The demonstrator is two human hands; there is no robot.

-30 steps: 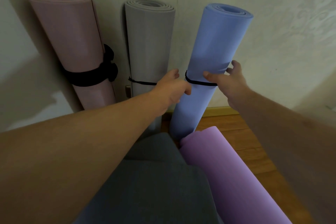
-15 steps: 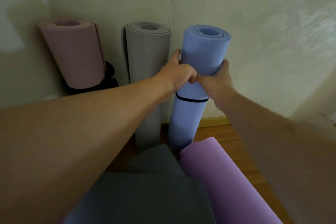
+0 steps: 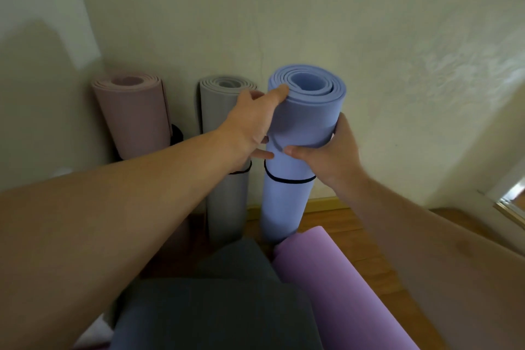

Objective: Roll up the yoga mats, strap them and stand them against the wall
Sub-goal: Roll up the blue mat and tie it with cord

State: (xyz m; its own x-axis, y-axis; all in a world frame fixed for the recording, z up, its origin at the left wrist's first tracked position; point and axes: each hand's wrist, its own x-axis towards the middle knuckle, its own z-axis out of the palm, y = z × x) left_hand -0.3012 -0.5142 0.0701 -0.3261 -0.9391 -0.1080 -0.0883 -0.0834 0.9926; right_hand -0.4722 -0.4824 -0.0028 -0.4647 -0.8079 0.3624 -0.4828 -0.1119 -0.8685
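Your blue mat [image 3: 295,122] looks like matt foam, smooth, its rolled layers showing thick and soft at the top. The pink mat [image 3: 133,113] and grey mat [image 3: 224,202] to its left share that dull foam look. The near purple mat [image 3: 335,281] is matt too. The far wall [image 3: 312,8] is painted plaster, faintly textured; the floor [image 3: 335,216] is glossy wood.

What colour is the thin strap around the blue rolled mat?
Black. The strap circles the blue mat just below both hands, seen plainly in the head view.
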